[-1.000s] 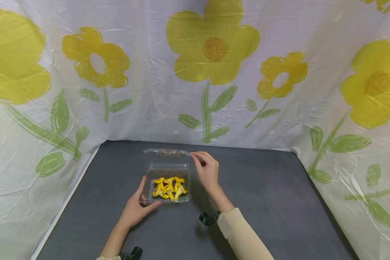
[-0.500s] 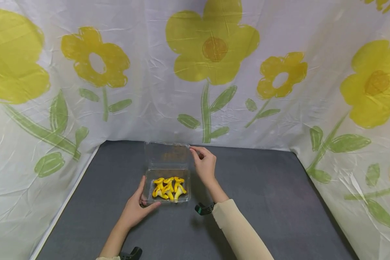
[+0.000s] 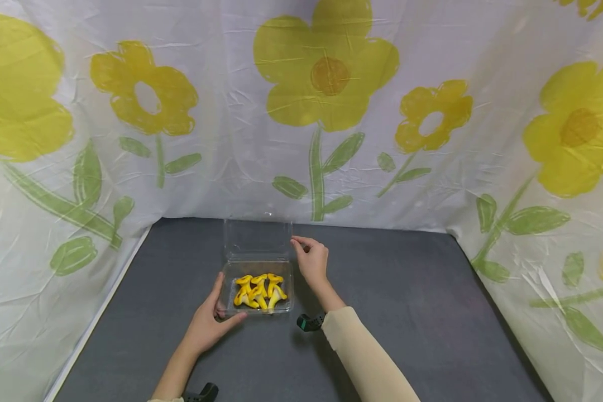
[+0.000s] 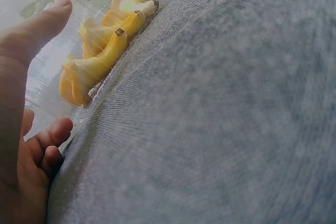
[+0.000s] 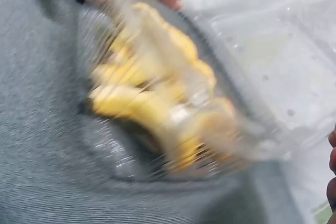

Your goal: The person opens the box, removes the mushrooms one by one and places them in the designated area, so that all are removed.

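Observation:
A clear plastic clamshell box stands on the dark grey tabletop with its lid raised at the back. Several yellow mushrooms with paler stems lie in its base. At the box's left side, my left hand grips it, thumb along the front and fingers by the side wall. My right hand is at the lid's right edge, thumb and forefinger drawn together there in a pinch. In the right wrist view, the mushrooms are blurred behind clear plastic, and only some right-hand fingers show at the border.
Grey cloth-like covering spreads across the tabletop around the box. Behind it and at both sides hangs a white curtain printed with yellow flowers. Each wrist wears a black band, the right one below a cream sleeve.
The lid has swung up and back, away from me. My right hand rose with it, then came slightly down and left along its edge. My left hand stays at the box.

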A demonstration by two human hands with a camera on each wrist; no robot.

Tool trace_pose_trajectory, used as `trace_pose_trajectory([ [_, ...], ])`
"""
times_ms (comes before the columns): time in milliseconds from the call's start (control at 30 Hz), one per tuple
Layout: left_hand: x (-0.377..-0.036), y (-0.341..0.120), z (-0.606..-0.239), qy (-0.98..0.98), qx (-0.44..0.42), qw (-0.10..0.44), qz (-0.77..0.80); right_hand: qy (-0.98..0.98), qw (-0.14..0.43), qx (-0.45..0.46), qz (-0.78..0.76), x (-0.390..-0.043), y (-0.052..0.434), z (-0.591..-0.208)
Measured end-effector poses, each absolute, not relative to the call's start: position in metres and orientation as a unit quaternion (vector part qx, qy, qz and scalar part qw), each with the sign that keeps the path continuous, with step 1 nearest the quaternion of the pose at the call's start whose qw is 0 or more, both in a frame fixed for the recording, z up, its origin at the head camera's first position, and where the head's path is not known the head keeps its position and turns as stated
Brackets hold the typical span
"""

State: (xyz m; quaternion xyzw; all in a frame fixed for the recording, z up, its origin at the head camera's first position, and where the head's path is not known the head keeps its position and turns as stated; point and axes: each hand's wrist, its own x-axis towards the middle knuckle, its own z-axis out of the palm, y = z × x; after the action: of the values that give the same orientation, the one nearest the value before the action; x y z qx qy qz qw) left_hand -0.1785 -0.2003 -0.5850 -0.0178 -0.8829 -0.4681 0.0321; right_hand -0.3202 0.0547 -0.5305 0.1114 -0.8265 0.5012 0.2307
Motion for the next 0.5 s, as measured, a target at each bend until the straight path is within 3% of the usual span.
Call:
trace_pose_trajectory([
  [500,-0.178,-0.199,-0.580,-0.882,-0.019,0.033,-0.470,-0.788,0.132,-0.039,0.600,-0.319,0.046,-0.550],
])
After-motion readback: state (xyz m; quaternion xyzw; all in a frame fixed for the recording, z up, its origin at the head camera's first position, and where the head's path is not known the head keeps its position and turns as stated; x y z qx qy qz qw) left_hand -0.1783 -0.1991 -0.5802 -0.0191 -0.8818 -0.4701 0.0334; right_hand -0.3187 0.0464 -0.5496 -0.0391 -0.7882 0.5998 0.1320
